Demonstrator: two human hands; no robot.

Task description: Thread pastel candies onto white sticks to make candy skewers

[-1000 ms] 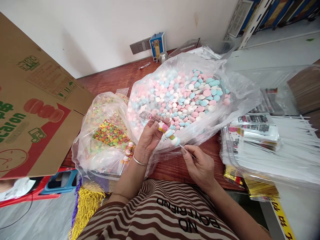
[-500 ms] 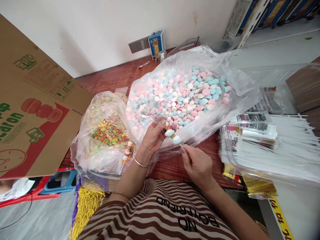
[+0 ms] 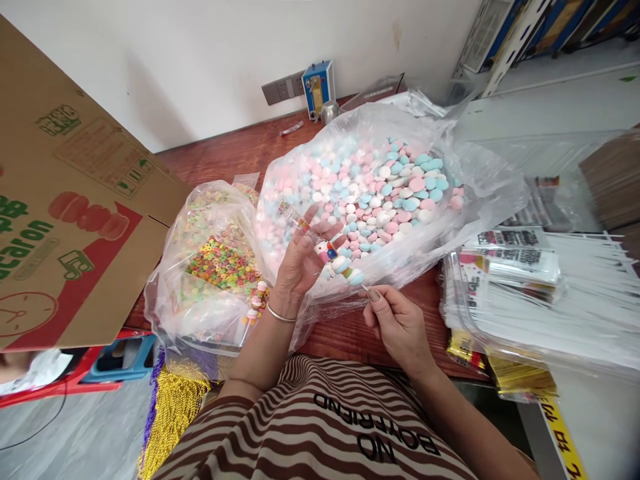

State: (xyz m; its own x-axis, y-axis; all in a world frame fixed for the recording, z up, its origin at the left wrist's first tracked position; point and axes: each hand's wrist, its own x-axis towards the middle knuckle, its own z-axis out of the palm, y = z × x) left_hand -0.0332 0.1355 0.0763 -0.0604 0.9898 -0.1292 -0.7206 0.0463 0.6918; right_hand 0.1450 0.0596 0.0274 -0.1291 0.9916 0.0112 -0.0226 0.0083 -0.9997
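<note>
My right hand (image 3: 403, 327) pinches the white stick of a candy skewer (image 3: 345, 265) between thumb and fingers. The skewer slants up to the left, with white and pale blue candies near the stick end and a colourful patterned piece above. A printed clear wrapper (image 3: 295, 217) stretches on past its upper end. My left hand (image 3: 300, 263) is open, palm up and fingers spread, beneath the upper part of the skewer; I cannot tell how firmly it touches. Behind both hands lies a large clear bag of pink, white and blue candies (image 3: 390, 200).
A clear bag of small ring candies (image 3: 220, 267) sits on the left, with another finished-looking skewer (image 3: 257, 303) on it. A cardboard box (image 3: 75, 200) stands at far left. On the right, a clear tray (image 3: 450, 300) holds white sticks (image 3: 590, 300) and printed wrappers (image 3: 520, 260).
My left fingers have loosened from the skewer and spread apart, showing the patterned piece and the long clear wrapper. My right hand keeps its pinch on the stick.
</note>
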